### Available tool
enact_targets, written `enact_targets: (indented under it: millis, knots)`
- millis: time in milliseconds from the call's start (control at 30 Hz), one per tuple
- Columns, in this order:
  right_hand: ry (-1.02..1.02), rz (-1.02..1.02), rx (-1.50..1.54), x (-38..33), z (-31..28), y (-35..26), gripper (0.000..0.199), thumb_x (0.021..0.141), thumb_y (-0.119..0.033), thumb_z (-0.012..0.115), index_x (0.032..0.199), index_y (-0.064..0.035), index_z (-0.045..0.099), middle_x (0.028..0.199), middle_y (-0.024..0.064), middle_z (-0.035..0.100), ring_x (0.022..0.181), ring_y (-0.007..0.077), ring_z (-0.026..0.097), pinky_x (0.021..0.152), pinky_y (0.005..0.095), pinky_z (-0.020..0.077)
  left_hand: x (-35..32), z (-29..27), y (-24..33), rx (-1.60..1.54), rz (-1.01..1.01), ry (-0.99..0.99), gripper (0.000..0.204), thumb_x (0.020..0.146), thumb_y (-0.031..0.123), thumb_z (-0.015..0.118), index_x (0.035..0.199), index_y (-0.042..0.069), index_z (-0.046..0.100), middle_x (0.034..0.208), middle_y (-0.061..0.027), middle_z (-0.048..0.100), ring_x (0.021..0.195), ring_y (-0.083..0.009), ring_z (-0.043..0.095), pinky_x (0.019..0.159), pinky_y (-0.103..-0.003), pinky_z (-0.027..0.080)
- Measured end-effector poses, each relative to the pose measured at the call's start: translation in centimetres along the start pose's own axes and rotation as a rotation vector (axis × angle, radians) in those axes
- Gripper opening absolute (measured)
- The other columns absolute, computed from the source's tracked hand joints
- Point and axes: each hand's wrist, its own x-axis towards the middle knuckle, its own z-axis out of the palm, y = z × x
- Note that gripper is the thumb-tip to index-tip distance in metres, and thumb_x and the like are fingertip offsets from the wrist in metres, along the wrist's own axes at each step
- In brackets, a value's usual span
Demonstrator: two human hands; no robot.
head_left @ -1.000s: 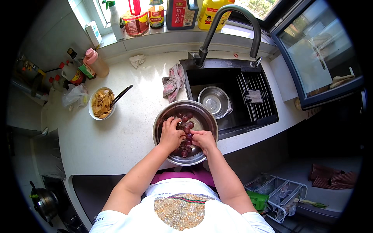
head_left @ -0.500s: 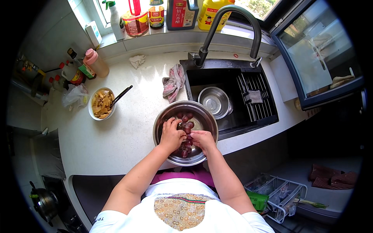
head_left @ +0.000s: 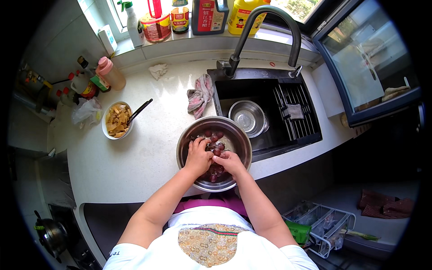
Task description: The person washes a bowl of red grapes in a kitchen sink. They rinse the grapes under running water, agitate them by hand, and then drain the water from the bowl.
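We have the grapes [head_left: 217, 151] in the steel bowl [head_left: 243, 142], lying along its middle between the two hands. The bowl stands on the counter [head_left: 135, 166] at its front edge, just beside the sink [head_left: 261, 93]; we judge that this spot keeps it close to the body, so both arms can reach in without a stretch, and that the high wall would catch any grape that came loose. In the sink sits a small pan [head_left: 247, 118], near the bowl's right side. The cloth [head_left: 200, 96] lies behind the bowl, in easy reach, while the dish [head_left: 106, 126] of food, with chopsticks [head_left: 141, 110] leaning on its rim, stands well apart to the left, clear of the elbows. Our left hand [head_left: 198, 156] comes over the near rim, back upward, its fingers bent down over the bunch and its thumb turned toward the right; it looks to be grasping the grapes, probably to steady them. Our right hand [head_left: 230, 162] comes in from the other side, thumb and forefinger leading toward the left thumb; its fingertips are among the grapes, but we cannot tell whether they pinch one. Both forearms slant inward from the lower edge, with the wrists over the bowl.
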Motion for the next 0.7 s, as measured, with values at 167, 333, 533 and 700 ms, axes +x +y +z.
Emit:
enact_targets:
  millis: [167, 333, 533, 700]
  knots:
    - [-0.051, -0.033, 0.207, 1.2, -0.8, 1.6, 0.017, 0.079, -0.014, 0.071, 0.092, -0.0061, 0.063, 0.083, 0.0017, 0.063, 0.073, 0.0109, 0.059, 0.062, 0.0251, 0.0469, 0.1, -0.4, 0.3, -0.041, -0.007, 0.008, 0.016, 0.063, 0.014, 0.075, 0.078, 0.013, 0.07, 0.12, -0.0105, 0.055, 0.12, -0.0364, 0.043, 0.099, -0.05, 0.034]
    - [-0.044, -0.035, -0.044, -0.1, 0.8, 0.0, 0.021, 0.078, -0.017, 0.071, 0.094, -0.0045, 0.064, 0.082, 0.0029, 0.063, 0.07, 0.0116, 0.059, 0.063, 0.0245, 0.0457, 0.2, 0.6, -0.2, -0.003, -0.054, 0.038, 0.018, 0.064, 0.01, 0.072, 0.081, 0.009, 0.065, 0.119, -0.0118, 0.055, 0.12, -0.0366, 0.044, 0.098, -0.048, 0.035]
    - [0.057, -0.009, 0.185, 1.5, 1.1, 1.1, 0.015, 0.082, -0.015, 0.063, 0.088, -0.0013, 0.064, 0.078, 0.0058, 0.062, 0.069, 0.0143, 0.057, 0.063, 0.0253, 0.044, 0.2, -0.1, 0.5, 0.01, -0.059, 0.04, 0.012, 0.068, 0.01, 0.071, 0.078, 0.008, 0.064, 0.118, -0.0118, 0.055, 0.117, -0.0357, 0.046, 0.098, -0.047, 0.036]
    - [0.13, -0.022, 0.451, 1.8, 2.0, 1.6, 0.015, 0.087, -0.011, 0.054, 0.092, -0.0026, 0.064, 0.082, 0.0053, 0.063, 0.071, 0.0139, 0.059, 0.062, 0.0259, 0.0452, 0.3, 0.0, 0.0, -0.102, -0.076, 0.049, 0.008, 0.073, 0.009, 0.069, 0.078, 0.007, 0.063, 0.118, -0.0124, 0.055, 0.117, -0.0356, 0.046, 0.098, -0.047, 0.036]
